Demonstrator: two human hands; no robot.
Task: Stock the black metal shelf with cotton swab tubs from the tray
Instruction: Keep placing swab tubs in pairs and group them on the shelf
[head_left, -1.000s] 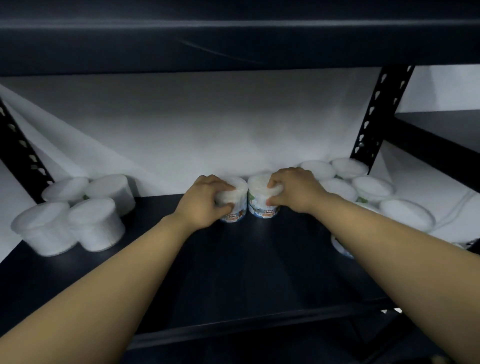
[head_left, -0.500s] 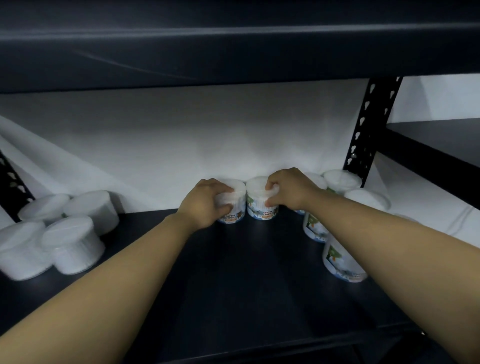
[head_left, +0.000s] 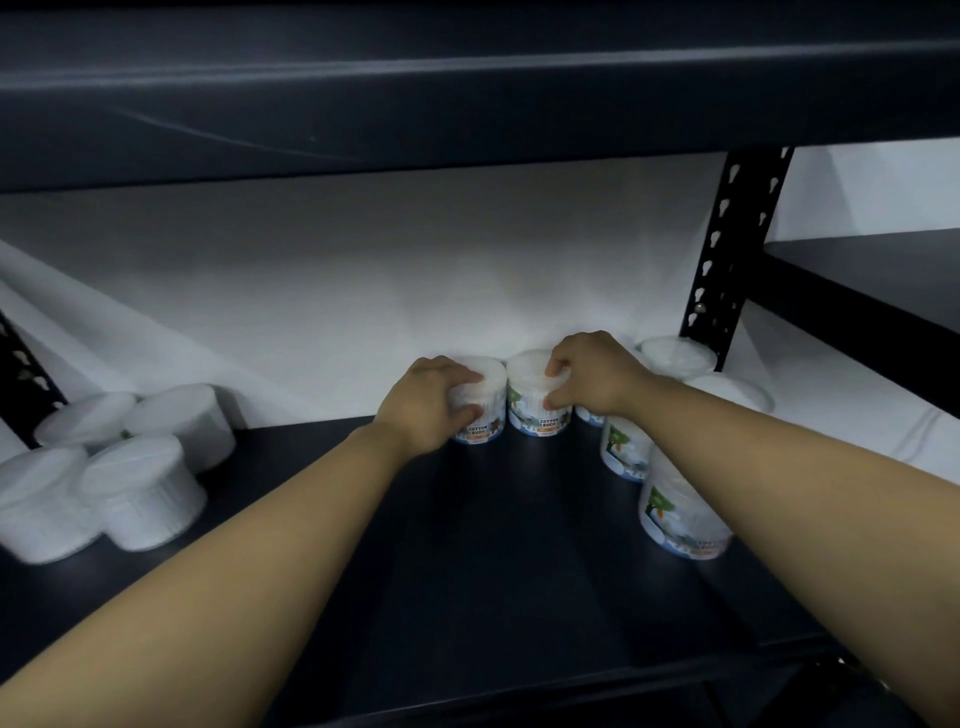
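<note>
Cotton swab tubs are what I am placing: my left hand (head_left: 428, 402) grips one tub (head_left: 480, 402) and my right hand (head_left: 592, 376) grips its neighbour (head_left: 537, 397), fingers curled over each lid with the thumb on the near wall. Both tubs stand upright at the back of the black metal shelf (head_left: 467, 545), touching or nearly touching each other, labels facing me, close against the white backing sheet (head_left: 363, 291).

I judge this the setting-down step, with the pair already resting on the shelf. Next I would need to loosen both grips without tipping either tub, draw my hands back, and fetch more from the tray, which is out of view.

Both forearms reach straight in from the lower corners and converge at the middle of the back edge, wrists level.

Further tubs (head_left: 675, 514) run in a line down the right side beside my right forearm, and a cluster of four (head_left: 140, 488) sits at the left end. An upper shelf (head_left: 467, 88) hangs over everything.
</note>
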